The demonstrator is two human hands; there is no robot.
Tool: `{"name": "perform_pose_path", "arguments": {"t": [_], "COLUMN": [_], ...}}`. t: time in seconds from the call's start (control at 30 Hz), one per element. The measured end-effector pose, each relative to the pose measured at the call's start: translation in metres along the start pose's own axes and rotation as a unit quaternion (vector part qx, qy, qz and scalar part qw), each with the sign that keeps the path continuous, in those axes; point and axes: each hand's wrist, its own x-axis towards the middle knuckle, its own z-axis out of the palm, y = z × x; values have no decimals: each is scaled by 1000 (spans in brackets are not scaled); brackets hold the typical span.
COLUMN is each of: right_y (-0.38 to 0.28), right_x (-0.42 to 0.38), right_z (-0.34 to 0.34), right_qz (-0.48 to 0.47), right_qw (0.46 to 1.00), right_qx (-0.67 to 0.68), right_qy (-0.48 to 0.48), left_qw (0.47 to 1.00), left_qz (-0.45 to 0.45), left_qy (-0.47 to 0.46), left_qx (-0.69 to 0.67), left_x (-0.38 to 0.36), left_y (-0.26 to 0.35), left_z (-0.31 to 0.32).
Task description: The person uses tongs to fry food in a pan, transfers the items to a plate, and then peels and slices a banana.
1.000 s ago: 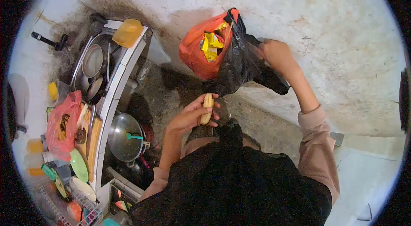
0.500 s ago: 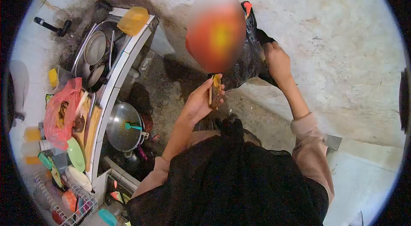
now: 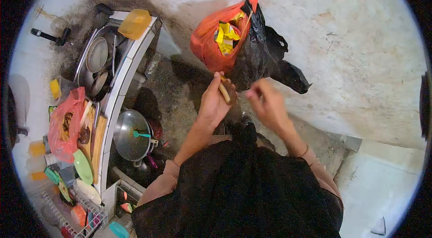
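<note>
My left hand is closed around what looks like a partly peeled banana, pale yellow along one side with dark brown skin against the fingers. Just right of it hovers my right hand, its fingers bent and blurred by motion, apart from the banana. Beyond both hands, a red plastic bag bulges with yellow wrappers. A black plastic bag hangs beside it against the wall, clear of my right hand.
To the left runs a white-tiled counter edge. It bears pans, a yellow container, a pink bag, a wooden board and a green plate. Below it sits a large metal wok with a turquoise spoon.
My right hand has let go of the black bag and come down and left toward my left hand. The banana has turned slightly in my left hand, and the black bag hangs looser.
</note>
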Motion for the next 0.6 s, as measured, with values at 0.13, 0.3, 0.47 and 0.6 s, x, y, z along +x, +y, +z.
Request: {"name": "perform_pose_path", "arguments": {"t": [0.13, 0.3, 0.47, 0.6], "right_y": [-6, 2, 7, 11], "right_x": [-12, -18, -18, -15], "right_z": [25, 38, 39, 33], "right_qz": [6, -25, -93, -71], "right_qw": [997, 983, 980, 991], "right_qx": [-61, -180, -177, -91], "right_qy": [-45, -26, -9, -64], "left_qw": [998, 998, 997, 999], "left_qz": [24, 42, 75, 42], "left_qy": [56, 45, 34, 27], "left_qx": [12, -12, -10, -7], "left_x": [-7, -9, -9, -12], "left_y": [-5, -11, -15, -13], "left_z": [13, 15, 12, 9]}}
